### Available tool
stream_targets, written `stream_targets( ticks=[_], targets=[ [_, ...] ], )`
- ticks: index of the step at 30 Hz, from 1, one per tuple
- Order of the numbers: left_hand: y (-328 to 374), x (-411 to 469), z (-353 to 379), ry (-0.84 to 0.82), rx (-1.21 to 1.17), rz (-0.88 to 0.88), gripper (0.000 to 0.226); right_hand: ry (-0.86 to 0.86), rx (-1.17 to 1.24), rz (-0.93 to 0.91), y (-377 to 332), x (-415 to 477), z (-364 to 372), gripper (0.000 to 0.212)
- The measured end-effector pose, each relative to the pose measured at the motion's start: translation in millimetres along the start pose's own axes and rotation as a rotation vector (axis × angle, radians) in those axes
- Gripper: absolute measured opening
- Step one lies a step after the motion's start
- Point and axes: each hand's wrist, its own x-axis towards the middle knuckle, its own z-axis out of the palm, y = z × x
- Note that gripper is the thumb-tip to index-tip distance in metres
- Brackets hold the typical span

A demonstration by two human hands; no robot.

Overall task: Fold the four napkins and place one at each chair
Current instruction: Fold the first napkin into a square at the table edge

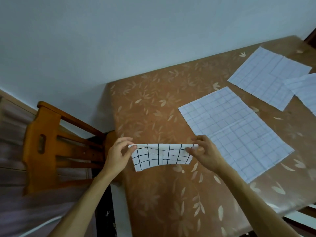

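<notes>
Left grip: the left grip [118,154] pinched the top left corner of a white cloth napkin with a black grid, folded into a strip [162,156], thumb and fingertips pressed together on the fabric.
Right grip: the right grip [205,153] pinched the opposite top corner in the same way.
Napkin position: the folded strip hung stretched between the two grips, its top edge taut and its lower edge bowed, over the near left part of the brown leaf-patterned desk [153,103]. Whether it touched the desk could not be told.
Handling: it looked light, soft and limp, likely to droop or fall open if held by one corner. The two ends of the folded edge seemed the best hold.
Other napkins: one flat unfolded napkin [236,132] lay just beside the right grip. A second [266,77] lay farther off, and a third [306,93] met it at the frame's right edge.
Chair: an orange-brown wooden chair [46,144] stood at the desk's left end, near the left grip.
</notes>
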Motion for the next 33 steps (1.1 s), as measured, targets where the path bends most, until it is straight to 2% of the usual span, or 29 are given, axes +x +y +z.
stream_targets(
  ticks=[4,7,9,15,17,19,21,23,25,30,33],
  targets=[
    [16.7,-6.9,-7.6,-0.068,-0.239,-0.115,0.016,-0.030,0.280,0.076,-17.9,-8.7,-11.9,0.011],
    [14.2,-9.3,-3.0,-0.054,-0.295,-0.163,0.020,-0.021,0.355,0.101,-22.2,-9.0,-8.3,0.027],
    [5.6,-11.2,6.0,-0.055,-0.312,-0.226,0.024,-0.014,0.377,0.135,-20.2,-7.7,0.4,0.027],
    [-41.6,-26.0,59.6,-0.084,-0.361,-0.599,0.025,-0.104,0.357,0.258,11.1,4.4,45.0,0.027],
    [-55.7,-32.0,77.1,-0.066,-0.417,-0.689,0.022,-0.154,0.304,0.291,20.4,6.4,57.5,0.036],
    [-63.0,-35.7,90.7,-0.064,-0.471,-0.731,0.015,-0.189,0.253,0.299,35.1,8.6,70.6,0.048],
    [-66.4,-37.1,102.1,-0.068,-0.478,-0.733,0.015,-0.207,0.247,0.305,38.3,8.6,79.3,0.052],
    [-66.7,-35.3,109.7,-0.065,-0.413,-0.714,0.022,-0.216,0.241,0.320,38.8,9.9,85.0,0.043],
    [-66.8,-32.0,113.2,-0.045,-0.252,-0.608,0.028,-0.218,0.203,0.333,43.4,15.2,88.9,0.042],
    [-58.9,-28.5,110.4,-0.063,0.334,-0.130,0.047,-0.249,0.099,0.245,39.8,29.6,79.8,0.059],
    [-45.8,-20.6,115.7,-0.136,0.395,0.090,0.045,-0.190,0.104,0.211,35.5,33.4,73.4,0.064]
  ],
)
